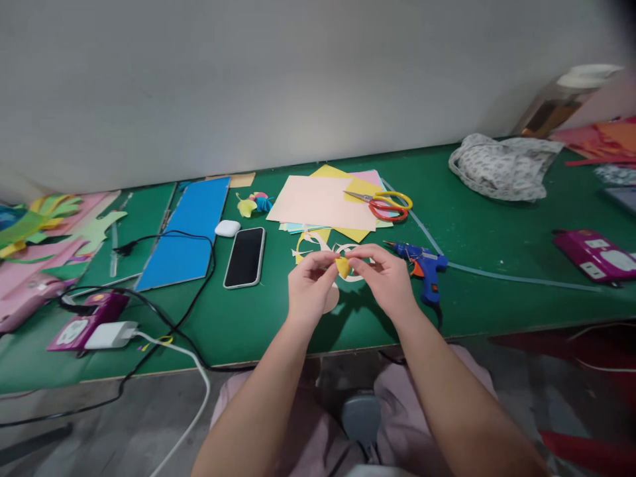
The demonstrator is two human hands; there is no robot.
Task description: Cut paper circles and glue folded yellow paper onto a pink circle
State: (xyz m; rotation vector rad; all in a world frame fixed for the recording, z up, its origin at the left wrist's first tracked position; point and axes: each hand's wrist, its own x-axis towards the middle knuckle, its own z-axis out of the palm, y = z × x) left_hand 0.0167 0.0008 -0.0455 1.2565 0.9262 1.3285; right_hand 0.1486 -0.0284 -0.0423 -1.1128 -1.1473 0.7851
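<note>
A small yellow folded piece (342,267) is pinched between both hands above the green table's front part. My left hand (313,285) grips its left side with thumb and fingertips, and my right hand (382,275) holds its right side the same way. Beneath and behind the hands lie pale paper strips (314,244) and a round pale paper piece (331,299). Scissors with yellow and red handles (390,205) rest on a stack of coloured paper (311,202). Just right of my right hand is a blue glue gun (428,268).
On the left are a phone (245,257), a white case (227,228), a blue board (186,232), small paper shapes (254,204), tangled cables and a purple power strip (89,321). Another strip (596,255) and a patterned cloth bag (504,167) lie to the right.
</note>
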